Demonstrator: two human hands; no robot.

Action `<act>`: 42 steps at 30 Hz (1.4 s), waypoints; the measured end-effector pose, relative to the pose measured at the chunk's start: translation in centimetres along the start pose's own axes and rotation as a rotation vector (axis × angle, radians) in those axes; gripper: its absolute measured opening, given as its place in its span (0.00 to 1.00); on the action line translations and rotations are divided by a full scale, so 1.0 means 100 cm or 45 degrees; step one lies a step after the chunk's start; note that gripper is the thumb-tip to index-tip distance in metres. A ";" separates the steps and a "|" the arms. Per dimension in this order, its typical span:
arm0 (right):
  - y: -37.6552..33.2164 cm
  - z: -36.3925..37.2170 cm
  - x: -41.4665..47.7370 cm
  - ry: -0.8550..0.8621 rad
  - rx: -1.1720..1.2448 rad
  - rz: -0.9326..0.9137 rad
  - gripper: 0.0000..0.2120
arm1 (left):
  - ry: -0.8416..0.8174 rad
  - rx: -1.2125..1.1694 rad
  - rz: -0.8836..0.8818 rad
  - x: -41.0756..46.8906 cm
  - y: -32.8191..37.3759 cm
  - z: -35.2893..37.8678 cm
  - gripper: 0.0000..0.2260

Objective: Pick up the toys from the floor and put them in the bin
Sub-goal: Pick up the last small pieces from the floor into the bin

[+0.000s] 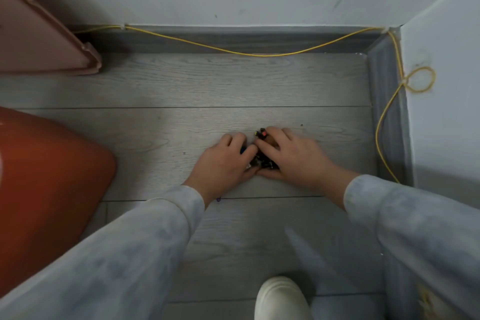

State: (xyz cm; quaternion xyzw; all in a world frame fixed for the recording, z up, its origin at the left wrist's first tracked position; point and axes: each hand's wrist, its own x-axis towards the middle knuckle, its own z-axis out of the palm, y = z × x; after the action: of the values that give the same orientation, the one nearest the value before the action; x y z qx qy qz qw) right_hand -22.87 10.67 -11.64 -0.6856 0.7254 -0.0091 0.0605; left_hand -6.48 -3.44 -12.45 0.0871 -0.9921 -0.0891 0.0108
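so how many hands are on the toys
2. The left hand is on the left of the toy pile, the right hand on its right; the hands hide part of the pile.

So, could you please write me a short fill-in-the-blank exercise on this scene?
1. The left hand and the right hand curl around a pile of small dark toys on the grey wooden ____.
2. The cable sagging along the baseboard is ____.
3. The orange bin stands on the person's ____ side.
4. The shoe at the bottom edge is ____.

Missing words: floor; yellow; left; white.
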 end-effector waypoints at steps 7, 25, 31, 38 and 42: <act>-0.006 -0.010 -0.001 -0.088 0.164 0.067 0.12 | -0.154 -0.144 -0.042 -0.001 -0.002 -0.011 0.16; 0.007 -0.033 -0.076 0.110 0.447 0.635 0.11 | -0.251 -0.624 -0.462 -0.088 0.005 -0.030 0.12; 0.025 -0.039 -0.102 0.015 0.411 0.733 0.11 | -0.278 -0.561 -0.431 -0.090 0.005 -0.026 0.10; 0.011 -0.028 -0.111 -0.169 0.434 0.775 0.13 | -0.349 -0.496 -0.420 -0.083 0.010 -0.022 0.07; 0.003 -0.030 -0.097 -0.281 0.404 0.676 0.13 | -0.355 -0.514 -0.507 -0.079 0.014 -0.020 0.13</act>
State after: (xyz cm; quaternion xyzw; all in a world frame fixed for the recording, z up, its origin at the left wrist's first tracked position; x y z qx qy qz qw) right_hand -22.94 20.18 -7.98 -0.4516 0.8574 -0.0316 0.2448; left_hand 1.10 -1.06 -10.26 0.2629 -0.9097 -0.2958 -0.1261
